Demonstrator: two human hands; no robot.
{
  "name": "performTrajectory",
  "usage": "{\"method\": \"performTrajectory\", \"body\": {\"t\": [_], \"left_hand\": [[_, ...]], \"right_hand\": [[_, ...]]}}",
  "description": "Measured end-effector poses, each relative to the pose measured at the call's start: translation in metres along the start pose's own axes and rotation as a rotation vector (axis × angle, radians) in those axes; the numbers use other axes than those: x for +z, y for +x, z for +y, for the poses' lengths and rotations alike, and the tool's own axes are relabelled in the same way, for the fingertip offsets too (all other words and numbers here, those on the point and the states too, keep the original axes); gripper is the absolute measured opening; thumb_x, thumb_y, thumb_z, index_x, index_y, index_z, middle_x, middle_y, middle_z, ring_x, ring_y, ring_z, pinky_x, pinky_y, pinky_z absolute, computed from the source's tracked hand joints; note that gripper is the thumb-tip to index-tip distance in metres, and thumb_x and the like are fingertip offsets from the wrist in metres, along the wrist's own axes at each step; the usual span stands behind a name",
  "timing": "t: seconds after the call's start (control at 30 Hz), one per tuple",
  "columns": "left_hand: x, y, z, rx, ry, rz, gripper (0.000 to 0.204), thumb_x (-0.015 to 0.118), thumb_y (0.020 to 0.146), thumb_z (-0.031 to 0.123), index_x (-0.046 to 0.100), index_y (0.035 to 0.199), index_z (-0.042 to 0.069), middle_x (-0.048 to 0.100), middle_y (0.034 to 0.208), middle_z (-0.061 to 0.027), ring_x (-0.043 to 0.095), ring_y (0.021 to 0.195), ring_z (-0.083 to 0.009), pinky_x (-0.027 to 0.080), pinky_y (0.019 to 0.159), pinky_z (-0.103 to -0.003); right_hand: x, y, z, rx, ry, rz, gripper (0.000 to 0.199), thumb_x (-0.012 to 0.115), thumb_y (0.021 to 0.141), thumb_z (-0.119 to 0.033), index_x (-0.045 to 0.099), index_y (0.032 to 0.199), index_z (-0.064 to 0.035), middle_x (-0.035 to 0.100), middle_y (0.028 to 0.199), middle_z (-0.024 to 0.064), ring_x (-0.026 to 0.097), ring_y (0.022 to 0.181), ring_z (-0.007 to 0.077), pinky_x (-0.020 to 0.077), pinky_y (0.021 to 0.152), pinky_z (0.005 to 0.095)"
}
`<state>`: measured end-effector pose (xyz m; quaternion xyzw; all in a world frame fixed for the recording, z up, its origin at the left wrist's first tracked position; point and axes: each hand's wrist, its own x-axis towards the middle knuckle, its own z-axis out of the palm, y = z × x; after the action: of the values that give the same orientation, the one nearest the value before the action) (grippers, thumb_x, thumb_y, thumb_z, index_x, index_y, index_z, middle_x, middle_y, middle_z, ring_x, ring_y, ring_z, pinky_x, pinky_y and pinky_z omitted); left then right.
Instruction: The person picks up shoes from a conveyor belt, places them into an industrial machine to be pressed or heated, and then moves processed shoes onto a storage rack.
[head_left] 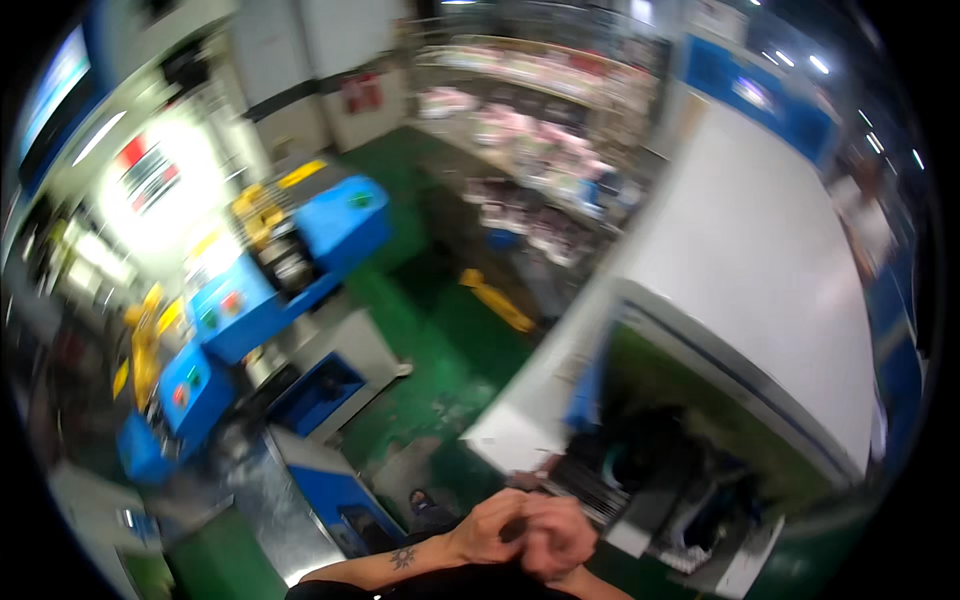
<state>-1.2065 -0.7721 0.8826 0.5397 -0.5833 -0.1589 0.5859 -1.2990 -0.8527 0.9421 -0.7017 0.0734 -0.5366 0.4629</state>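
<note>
1. Hands first: my left hand and right hand meet at the bottom of the view, pressed together with fingers curled around each other.
2. I cannot tell whether anything sits between them; the picture is blurred there.
3. A small dark mark shows on my left forearm, which comes in from the lower edge.
4. Just beyond my hands stands a large white machine with a dark opening on its near side.
5. Below the hands lies a green floor, with a yellow object lying on it farther off.
6. To my left stand blue machines with yellow parts.
7. Farther back, shelves hold pinkish packs.
</note>
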Motion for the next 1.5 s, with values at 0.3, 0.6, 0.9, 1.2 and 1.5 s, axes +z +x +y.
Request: {"method": "performTrajectory", "body": {"t": [0.3, 0.6, 0.9, 1.2, 1.5], "left_hand": [[-0.104, -0.241, 0.079, -0.604, 0.749, 0.806, 0.025, 0.061, 0.079, 0.013, 0.059, 0.101, 0.002, 0.062, 0.097, -0.0152, 0.059, 0.093, -0.0339, 0.046, 0.083, -0.041], [-0.014, -0.610, 0.112, -1.411, 1.210, 2.343, 0.033, 0.059, 0.079, 0.014, 0.054, 0.108, -0.002, 0.055, 0.113, -0.0230, 0.050, 0.109, -0.0402, 0.038, 0.096, -0.048], [0.064, -0.642, 0.096, -1.895, 1.144, 2.638, 0.038, 0.064, 0.074, 0.012, 0.053, 0.107, -0.001, 0.049, 0.126, -0.0180, 0.045, 0.120, -0.0338, 0.032, 0.100, -0.049], [0.088, -0.677, 0.093, -1.818, 1.088, 2.648, 0.035, 0.063, 0.071, 0.011, 0.058, 0.105, 0.000, 0.055, 0.122, -0.0160, 0.051, 0.117, -0.0314, 0.035, 0.098, -0.049], [0.116, -0.668, 0.141, -1.929, 1.493, 2.540, 0.030, 0.059, 0.075, 0.005, 0.058, 0.104, -0.001, 0.055, 0.123, -0.0142, 0.050, 0.119, -0.0285, 0.035, 0.100, -0.046]], "right_hand": [[0.196, -0.081, 0.004, 0.164, 0.281, -1.091, 0.013, 0.054, 0.080, 0.007, 0.065, 0.084, 0.0011, 0.067, 0.086, 0.0109, 0.064, 0.077, 0.0153, 0.0505, 0.068, 0.0257], [0.397, -0.285, -0.136, -0.264, 0.223, -2.374, 0.029, 0.057, 0.091, -0.025, 0.061, 0.107, -0.0006, 0.069, 0.090, 0.0124, 0.067, 0.081, 0.0214, 0.0515, 0.074, 0.0307], [0.549, -0.632, -0.339, -1.648, 1.215, -1.904, 0.032, 0.068, 0.080, -0.025, 0.057, 0.100, -0.0019, 0.058, 0.090, 0.0193, 0.060, 0.078, 0.0352, 0.0497, 0.068, 0.0415], [0.572, -0.918, -0.466, -1.430, 1.217, -1.851, 0.057, 0.064, 0.080, -0.043, 0.053, 0.124, -0.0075, 0.052, 0.127, 0.0199, 0.049, 0.116, 0.0358, 0.0408, 0.097, 0.0385], [0.469, -0.522, -0.149, -1.045, 0.400, -2.327, 0.053, 0.059, 0.082, -0.033, 0.042, 0.119, -0.0004, 0.045, 0.112, 0.0217, 0.047, 0.102, 0.0319, 0.0388, 0.086, 0.0442]]}}
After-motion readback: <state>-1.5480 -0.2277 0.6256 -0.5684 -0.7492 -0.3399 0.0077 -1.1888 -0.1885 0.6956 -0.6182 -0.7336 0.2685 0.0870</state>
